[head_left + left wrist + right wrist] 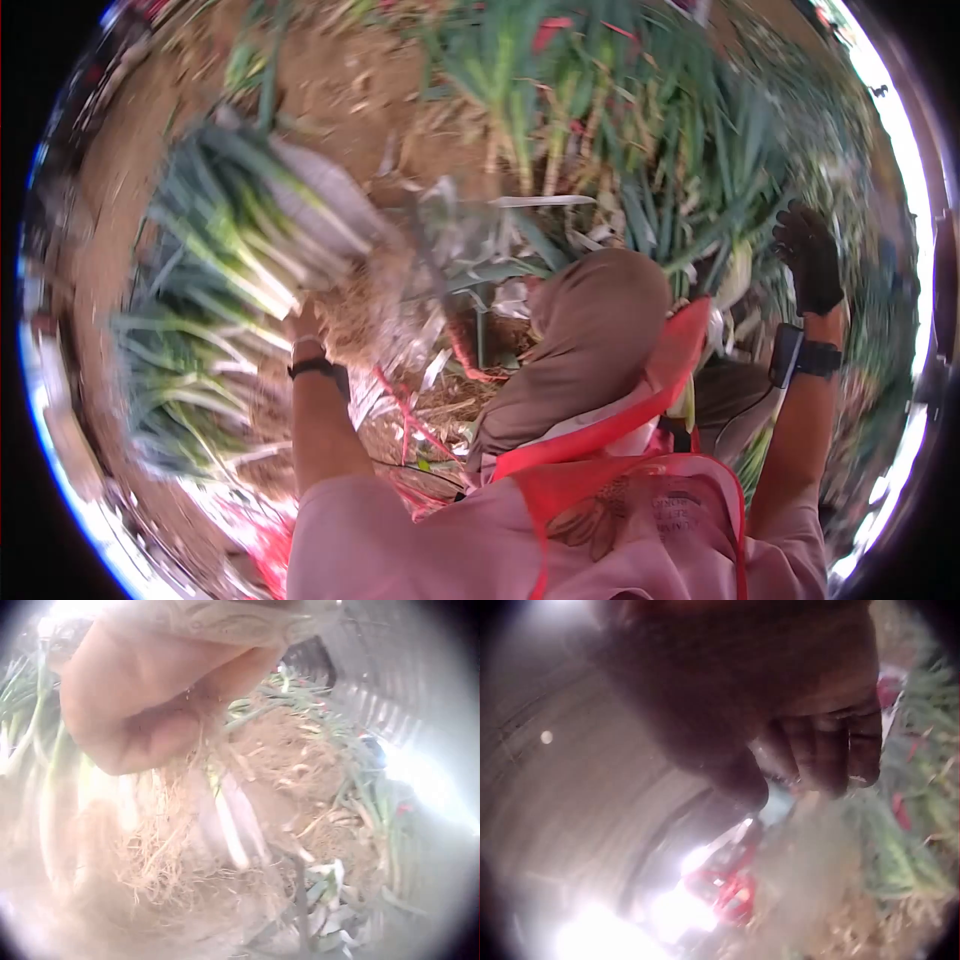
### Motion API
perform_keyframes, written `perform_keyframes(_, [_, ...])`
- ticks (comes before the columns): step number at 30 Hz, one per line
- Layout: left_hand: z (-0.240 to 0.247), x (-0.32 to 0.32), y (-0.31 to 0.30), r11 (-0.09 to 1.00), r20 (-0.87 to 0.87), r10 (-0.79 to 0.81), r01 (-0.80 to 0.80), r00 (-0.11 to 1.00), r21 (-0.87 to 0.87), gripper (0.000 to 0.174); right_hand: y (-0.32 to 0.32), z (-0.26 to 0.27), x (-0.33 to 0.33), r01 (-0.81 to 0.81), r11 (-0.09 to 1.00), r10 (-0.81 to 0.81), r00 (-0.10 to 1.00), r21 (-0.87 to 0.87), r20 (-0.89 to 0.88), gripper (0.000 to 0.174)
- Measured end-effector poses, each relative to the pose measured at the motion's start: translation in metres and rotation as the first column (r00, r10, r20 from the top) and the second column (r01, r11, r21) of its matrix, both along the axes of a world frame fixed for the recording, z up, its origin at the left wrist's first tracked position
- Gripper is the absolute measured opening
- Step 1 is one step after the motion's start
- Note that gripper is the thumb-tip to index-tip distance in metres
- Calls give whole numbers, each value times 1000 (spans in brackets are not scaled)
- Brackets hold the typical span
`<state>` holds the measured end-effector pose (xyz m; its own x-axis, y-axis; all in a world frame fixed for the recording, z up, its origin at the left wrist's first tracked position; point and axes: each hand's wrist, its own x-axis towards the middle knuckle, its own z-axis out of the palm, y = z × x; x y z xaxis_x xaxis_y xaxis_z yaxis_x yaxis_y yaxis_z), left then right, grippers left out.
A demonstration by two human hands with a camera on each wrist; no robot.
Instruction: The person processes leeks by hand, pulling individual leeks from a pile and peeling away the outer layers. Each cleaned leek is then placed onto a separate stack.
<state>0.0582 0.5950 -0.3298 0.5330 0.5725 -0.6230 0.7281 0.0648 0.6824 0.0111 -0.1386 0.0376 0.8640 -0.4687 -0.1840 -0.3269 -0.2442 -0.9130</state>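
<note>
My left hand (pixel 308 325) is at the white root ends of a pile of green onions (pixel 235 215), on the left in the head view. In the left wrist view the fingers of this bare hand (pixel 154 712) are curled in a grip at the white stems, and tangled roots (pixel 169 847) hang below them. My right hand (pixel 808 258), in a dark glove, is held out on the right with its fingers spread, over more green onions (pixel 735 160). The right wrist view has those fingers (pixel 829 754) loosely bent with nothing between them.
A brown-trousered knee (pixel 600 310) and a red-edged apron (pixel 610 430) are in the middle. Around them lie clear plastic scraps (pixel 455 225), red string (pixel 410 415) and stripped leaves on bare soil (pixel 340 70). Tall green onions (pixel 520 90) line the far side.
</note>
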Motion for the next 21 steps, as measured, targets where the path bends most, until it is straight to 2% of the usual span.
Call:
perform_keyframes(1, [35, 11, -31, 949, -228, -63, 129, 972, 289, 56, -20, -9, -17, 99, 995, -99, 995, 28, -8, 41])
perform_keyframes(2, [34, 15, -54, 724, -170, -156, 230, 973, 650, 54, -37, -21, -29, 182, 981, -181, 983, 62, -14, 40])
perform_keyframes(3, [29, 18, -76, 372, -155, -252, 244, 955, 896, 53, -53, -36, -36, 200, 977, -199, 980, 69, -23, 40])
perform_keyframes(5, [32, 58, -122, 684, 49, -448, 306, 893, 662, 45, -86, -60, -63, 274, 946, -270, 962, 172, -51, 41])
perform_keyframes(6, [38, 78, -159, 695, 41, -552, 432, 833, 575, 40, -95, -74, -72, 215, 956, -214, 976, 198, -30, 41])
perform_keyframes(7, [40, 97, -201, 687, 46, -642, 547, 766, 478, 34, -92, -82, -73, 225, 953, -221, 974, 204, -42, 41])
perform_keyframes(8, [28, 117, -240, 572, 84, -743, 565, 664, 594, 27, -79, -90, -68, 114, 993, -116, 987, -27, -110, 39])
perform_keyframes(9, [19, 135, -273, 521, 163, -790, 509, 590, 685, 23, -74, -99, -67, -26, 970, -23, 980, -243, -199, 38])
perform_keyframes(10, [11, 152, -304, 477, 234, -831, 432, 504, 765, 19, -77, -105, -75, -278, 748, 116, 949, -603, -293, 37])
perform_keyframes(11, [13, 170, -333, 575, 345, -800, 461, 492, 676, 15, -66, -110, -62, -242, 804, 105, 957, -543, -270, 35])
perform_keyframes(12, [34, 185, -363, 617, 261, -756, 520, 601, 591, 16, -56, -112, -48, -43, 968, -14, 974, -247, -226, 34])
perform_keyframes(13, [37, 205, -377, 605, 249, -765, 531, 594, 593, 16, -47, -115, -37, 168, 986, -161, 963, 18, -216, 32])
perform_keyframes(15, [22, 233, -407, 483, 34, -800, 610, 599, 628, 22, -47, -126, -25, 297, 935, -251, 941, 194, -229, 30])
perform_keyframes(16, [13, 236, -424, 472, 22, -809, 627, 588, 620, 22, -49, -134, -21, 313, 930, -263, 933, 193, -244, 30])
perform_keyframes(19, [-15, 238, -478, 326, 178, -945, 816, 273, 478, 44, -52, -163, -3, 216, 976, -201, 938, 23, -281, 28])
perform_keyframes(20, [-28, 234, -490, 346, 200, -938, 749, 283, 565, 46, -54, -172, 4, 132, 991, -122, 957, 20, -262, 27])
perform_keyframes(21, [-31, 232, -504, 366, 229, -930, 670, 287, 646, 48, -51, -175, 15, 179, 975, -135, 949, 135, -284, 25])
